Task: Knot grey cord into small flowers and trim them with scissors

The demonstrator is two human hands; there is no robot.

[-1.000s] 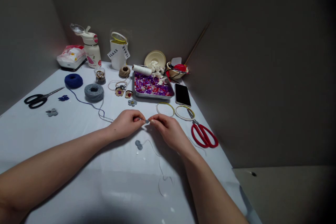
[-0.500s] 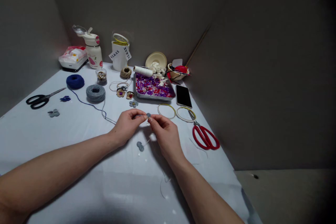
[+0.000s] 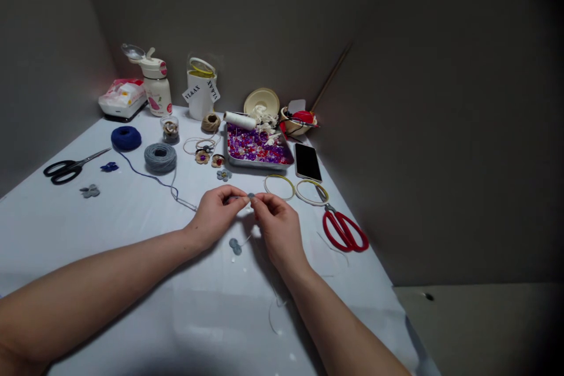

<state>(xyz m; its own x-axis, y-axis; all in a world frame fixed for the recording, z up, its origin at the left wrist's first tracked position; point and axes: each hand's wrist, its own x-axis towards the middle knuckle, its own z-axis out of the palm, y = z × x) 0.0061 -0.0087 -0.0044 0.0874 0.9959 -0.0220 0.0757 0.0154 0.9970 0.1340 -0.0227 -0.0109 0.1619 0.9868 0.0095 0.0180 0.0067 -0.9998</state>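
Between my two hands, above the middle of the table, is a small grey-blue yarn piece (image 3: 251, 195), mostly covered by fingertips. My left hand (image 3: 219, 211) pinches it from the left, closed at thumb and forefinger. From the other side my right hand (image 3: 278, 220) pinches the same piece, its fingers curled. Grey yarn (image 3: 185, 204) runs from the grey yarn ball (image 3: 160, 157) toward my left hand. Just below lies another grey yarn piece (image 3: 235, 246) of joined round petals, with a light thread tail. A grey yarn flower (image 3: 224, 175) rests beyond my fingers.
Behind my hands stands a metal tray (image 3: 259, 165) of purple and red beads. To the right are two hoops (image 3: 312, 192), red-handled scissors (image 3: 346, 230) and a phone (image 3: 308, 161). On the left lie black scissors (image 3: 70, 169) and a blue yarn ball (image 3: 126, 138); a bottle (image 3: 157, 91) stands behind.
Both hands keep their pinch on the small yarn piece, which has shifted very slightly right and down. Less of it shows between the fingertips. Everything else on the table stays put.
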